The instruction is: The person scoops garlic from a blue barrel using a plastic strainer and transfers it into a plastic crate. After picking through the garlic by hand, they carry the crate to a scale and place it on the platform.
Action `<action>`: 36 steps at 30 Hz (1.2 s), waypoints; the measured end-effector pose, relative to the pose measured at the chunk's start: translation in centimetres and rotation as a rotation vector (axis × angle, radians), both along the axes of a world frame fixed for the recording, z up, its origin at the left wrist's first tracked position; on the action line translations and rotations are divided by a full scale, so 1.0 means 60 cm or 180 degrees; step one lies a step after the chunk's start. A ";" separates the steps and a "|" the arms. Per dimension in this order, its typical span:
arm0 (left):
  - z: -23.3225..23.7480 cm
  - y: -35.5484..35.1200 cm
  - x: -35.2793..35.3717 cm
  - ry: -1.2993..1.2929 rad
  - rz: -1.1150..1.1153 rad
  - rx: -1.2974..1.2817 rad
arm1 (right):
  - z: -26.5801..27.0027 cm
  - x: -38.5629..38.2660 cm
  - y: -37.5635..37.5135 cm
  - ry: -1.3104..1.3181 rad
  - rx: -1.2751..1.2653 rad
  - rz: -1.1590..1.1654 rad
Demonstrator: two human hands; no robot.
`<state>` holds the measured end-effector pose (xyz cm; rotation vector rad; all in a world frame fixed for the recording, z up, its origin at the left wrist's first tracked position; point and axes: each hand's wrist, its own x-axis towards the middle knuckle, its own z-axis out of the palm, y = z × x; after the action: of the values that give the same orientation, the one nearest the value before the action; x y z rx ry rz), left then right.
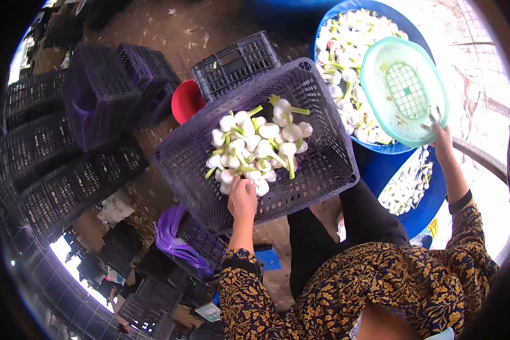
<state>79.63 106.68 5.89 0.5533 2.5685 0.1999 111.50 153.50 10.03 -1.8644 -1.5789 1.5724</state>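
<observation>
My left hand is at the near edge of a heap of white garlic bulbs with short green stems. Its fingers are bent around a bulb there, with the fingertips partly hidden. The heap lies in a dark plastic crate lined with purple netting. Off to the right, my right hand grips the rim of a light green oval basket. The basket is tilted over a blue tub full of garlic, and only small scraps show inside it.
A second blue tub with garlic stands below the first. Beyond the netted crate are a red bowl and a black crate. Stacked netted crates line the left, and a purple net bundle lies nearer me.
</observation>
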 end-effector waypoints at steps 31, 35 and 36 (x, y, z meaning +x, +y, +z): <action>0.253 -0.336 0.174 0.0114 0.2491 -0.0488 | -0.312 0.150 0.196 -0.0107 0.0264 -0.0006; 0.237 -0.439 0.324 -0.0442 0.2798 -0.1295 | -0.295 0.033 0.221 0.0386 0.0754 0.0607; 0.243 -0.434 0.348 -0.0422 0.2931 -0.1291 | -0.275 -0.009 0.207 0.0421 0.0907 0.0561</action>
<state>100.51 80.65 20.47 -0.7800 2.4399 0.0116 110.94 165.92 -6.50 -1.4789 -1.8369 1.4145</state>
